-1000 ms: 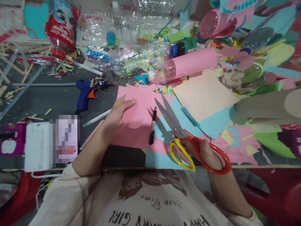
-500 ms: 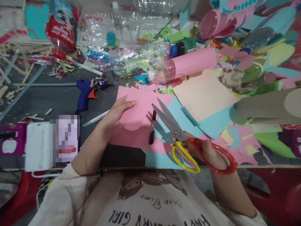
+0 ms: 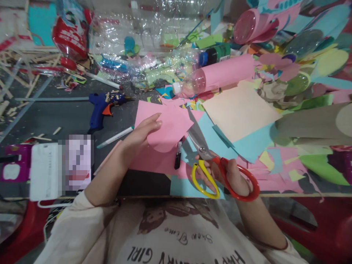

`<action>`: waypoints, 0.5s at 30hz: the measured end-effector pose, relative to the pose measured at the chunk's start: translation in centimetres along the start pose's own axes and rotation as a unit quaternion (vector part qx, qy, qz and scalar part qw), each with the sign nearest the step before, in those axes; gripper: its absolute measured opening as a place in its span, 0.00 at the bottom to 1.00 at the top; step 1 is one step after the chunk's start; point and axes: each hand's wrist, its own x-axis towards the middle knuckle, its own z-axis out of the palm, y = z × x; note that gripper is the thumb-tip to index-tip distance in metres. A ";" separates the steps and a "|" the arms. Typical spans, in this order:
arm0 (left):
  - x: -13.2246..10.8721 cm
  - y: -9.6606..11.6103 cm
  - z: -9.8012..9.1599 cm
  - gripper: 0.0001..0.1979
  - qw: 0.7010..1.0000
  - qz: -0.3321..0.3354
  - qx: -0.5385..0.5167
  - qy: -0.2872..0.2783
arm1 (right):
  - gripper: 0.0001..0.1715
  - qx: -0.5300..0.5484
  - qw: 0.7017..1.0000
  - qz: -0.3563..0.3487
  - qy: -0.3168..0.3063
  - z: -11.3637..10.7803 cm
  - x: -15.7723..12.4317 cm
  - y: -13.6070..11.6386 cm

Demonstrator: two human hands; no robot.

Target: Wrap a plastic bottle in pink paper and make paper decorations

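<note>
My left hand pinches a piece of pink paper with a rounded lower edge and a pointed right corner. In my right hand are large scissors with one yellow and one red handle loop. Their blades are parted and reach the right edge of the pink piece, one blade partly hidden by it. Below lies a larger pink sheet. A black marker rests on it, its upper end covered by the held piece.
A blue glue gun and a white marker lie to the left. Behind is a pink-wrapped bottle. A cream sheet lies over blue paper on the right. A phone sits near the front edge.
My left hand has lifted the pink piece and shifted it to the right. The scissors have moved left, their open blades now meeting the paper's edge.
</note>
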 end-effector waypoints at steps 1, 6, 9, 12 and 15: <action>0.1 0.2 0.2 0.15 0.999 -0.010 -0.033 -0.020 | 0.42 0.002 1.000 -0.006 0.014 0.1 0.1 0.2; 0.1 0.4 1.3 0.22 0.992 0.016 -0.119 -0.032 | 0.51 -0.007 0.992 -0.020 0.126 0.9 0.7 0.9; 0.0 -0.4 1.7 0.29 0.993 0.091 -0.069 -0.009 | 0.51 0.002 0.988 -0.043 0.149 1.6 0.9 0.9; -0.1 -1.1 1.6 0.33 0.983 0.181 0.009 0.006 | 0.44 0.028 0.993 -0.056 0.102 1.9 0.6 0.4; -0.1 -1.3 1.5 0.35 0.976 0.213 0.041 0.006 | 0.39 0.017 0.999 -0.042 0.025 1.7 0.3 0.0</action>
